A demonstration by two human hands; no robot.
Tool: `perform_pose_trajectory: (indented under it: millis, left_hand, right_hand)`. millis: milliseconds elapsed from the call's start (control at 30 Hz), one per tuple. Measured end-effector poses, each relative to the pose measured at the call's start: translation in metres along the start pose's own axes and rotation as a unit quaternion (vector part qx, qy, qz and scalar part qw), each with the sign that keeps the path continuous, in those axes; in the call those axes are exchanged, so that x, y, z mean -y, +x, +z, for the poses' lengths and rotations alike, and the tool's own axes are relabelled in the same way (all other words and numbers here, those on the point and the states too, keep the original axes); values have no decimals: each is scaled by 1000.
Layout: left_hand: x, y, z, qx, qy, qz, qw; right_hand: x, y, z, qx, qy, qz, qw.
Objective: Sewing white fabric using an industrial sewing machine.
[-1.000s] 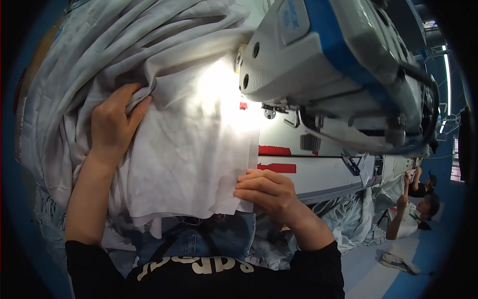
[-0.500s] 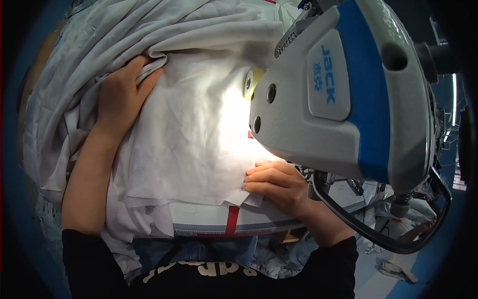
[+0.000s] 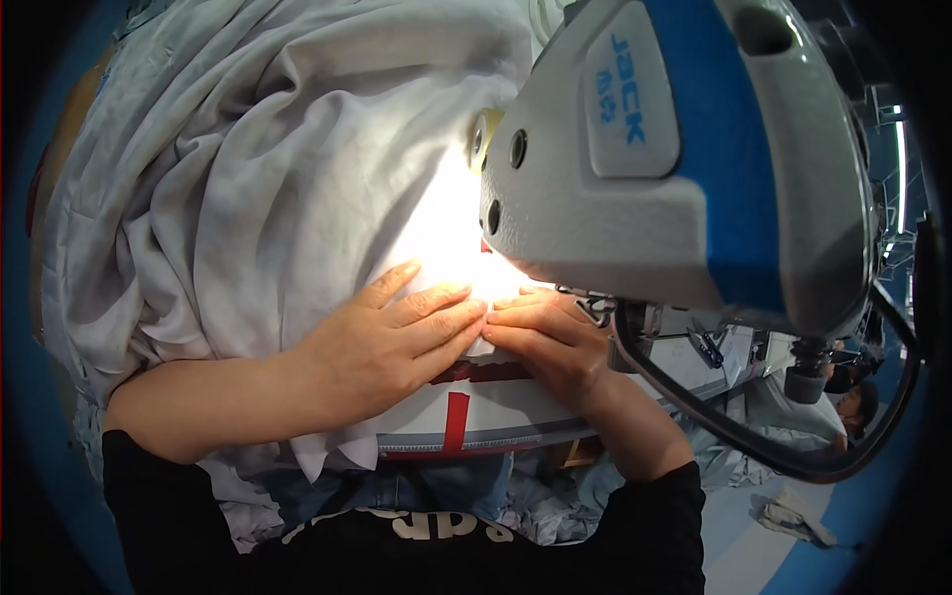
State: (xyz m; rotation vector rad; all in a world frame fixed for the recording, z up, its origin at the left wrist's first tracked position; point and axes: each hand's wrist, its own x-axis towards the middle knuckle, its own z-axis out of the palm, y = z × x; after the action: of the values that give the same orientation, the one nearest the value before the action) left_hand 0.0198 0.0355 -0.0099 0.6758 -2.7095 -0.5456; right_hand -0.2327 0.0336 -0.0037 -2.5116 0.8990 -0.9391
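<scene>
A pale white cloth [image 3: 297, 188] lies in loose folds over the sewing machine's bed, its right part glaring under the lamp. My left hand [image 3: 397, 337] lies on the cloth near its front edge, fingers stretched to the right and thumb apart. Just right of it, my right hand [image 3: 555, 342] has its fingers together and bent at the cloth's edge; its thumb is hidden. The fingertips of both hands meet below the sewing machine head [image 3: 635, 198], which is grey with a blue band. The needle area is hidden by the head and the glare.
A black cable [image 3: 734, 441] loops from the machine on the right. Red tape [image 3: 456, 421] crosses the table's front edge beside a measuring strip [image 3: 516, 439]. A yellow roll [image 3: 483, 139] stands by the machine head. Another person [image 3: 855, 407] is at the far right.
My left hand has left the far folds and come right and nearer, beside my right hand. The cloth is now more bunched, and its front edge has drawn back, baring more table.
</scene>
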Motion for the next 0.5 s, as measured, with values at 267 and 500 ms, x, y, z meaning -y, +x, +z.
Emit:
perform_pose_trajectory:
  millis: [267,500]
  left_hand:
    - [11,21,3,-142,81,18,986]
    - [33,29,15,-219,103,32,970]
  right_hand:
    - [1,-3,1,15,-11,93,995]
    - [3,-13,2,12,-26,167,986]
